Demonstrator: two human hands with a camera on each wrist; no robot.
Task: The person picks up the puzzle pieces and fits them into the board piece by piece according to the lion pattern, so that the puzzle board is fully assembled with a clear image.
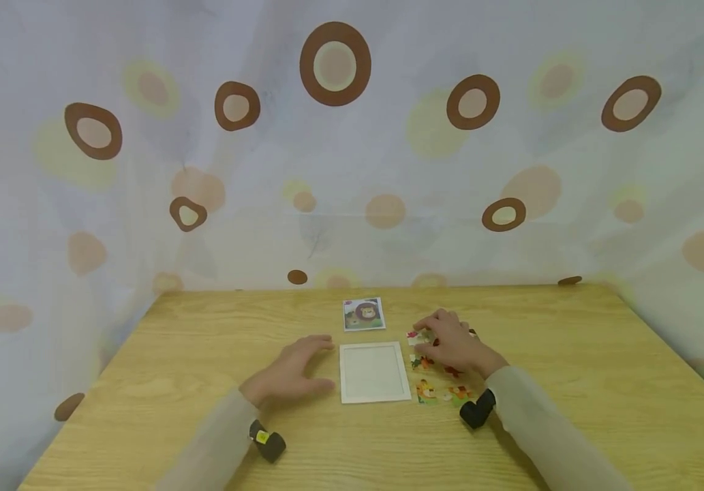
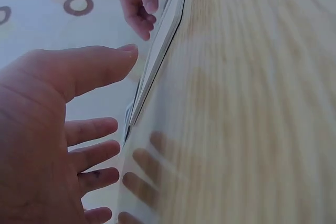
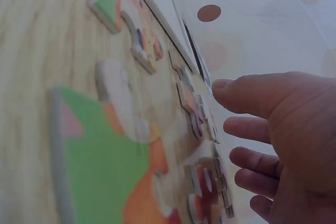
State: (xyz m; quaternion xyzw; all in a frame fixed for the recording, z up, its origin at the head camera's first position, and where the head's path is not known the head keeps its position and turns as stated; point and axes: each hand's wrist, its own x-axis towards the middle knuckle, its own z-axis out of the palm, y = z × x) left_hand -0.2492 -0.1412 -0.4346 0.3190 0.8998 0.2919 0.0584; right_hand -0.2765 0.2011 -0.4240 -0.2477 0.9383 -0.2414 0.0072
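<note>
A white square puzzle tray [image 1: 345, 382] lies on the table, its flat inside bare. Just left of it my left hand [image 1: 293, 372] hovers, thumb and fingers spread, touching nothing. Several loose puzzle pieces [image 1: 426, 393] lie in rows to the right of the tray. Over the far ones is my right hand [image 1: 454, 346], hiding some of them. In the right wrist view its fingers [image 3: 252, 166] are slightly bent, with nothing visible between them and the thumb. A green and orange piece [image 3: 100, 156] lies nearest that camera.
Behind the tray lies a small square card [image 1: 354, 320] with a lion picture. The wooden table [image 1: 217, 341] ends at a pale curtain [image 1: 352, 157] with brown rings, which hangs along the back and both sides.
</note>
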